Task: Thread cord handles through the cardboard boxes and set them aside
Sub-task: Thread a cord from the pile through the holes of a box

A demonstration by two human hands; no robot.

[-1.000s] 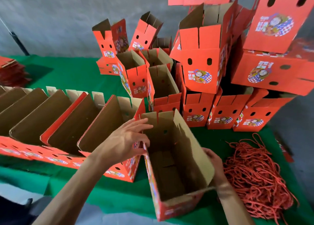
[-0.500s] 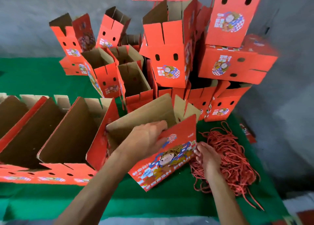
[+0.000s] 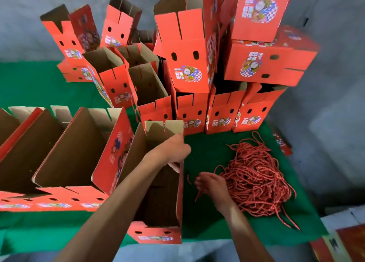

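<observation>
- The open red printed cardboard box (image 3: 158, 192) stood upright at the near edge of the green-covered counter (image 3: 205, 149), brown inside, with two small oval holes in its near flap.
- My left hand (image 3: 173, 151) gripped the box's right wall at the top edge, fingers curled over the rim, and held it steady.
- My right hand (image 3: 210, 183) rested at the near-left edge of the tangled heap of red twisted cords (image 3: 254, 178), just right of the box; its fingers were curled down among loose strands, though I could not tell for sure whether one cord was already pinched.
- In my judgement the step in hand was picking a single cord, so it seemed best to draw one strand out by its end, slowly, so the rest of the tangle did not come with it.
- I reckoned the box should stay braced with the holes facing me, as thin corrugated walls flex when a cord end is pushed through.
- The cord looked rope-like and limp with a twisted ribbed surface; the board looked stiff, matt brown inside and glossy red with a cartoon print outside.
- To the left sat a row of open boxes tipped on their sides (image 3: 65, 159).
- Behind rose a leaning stack of standing red boxes (image 3: 187, 64), each with paired holes.
</observation>
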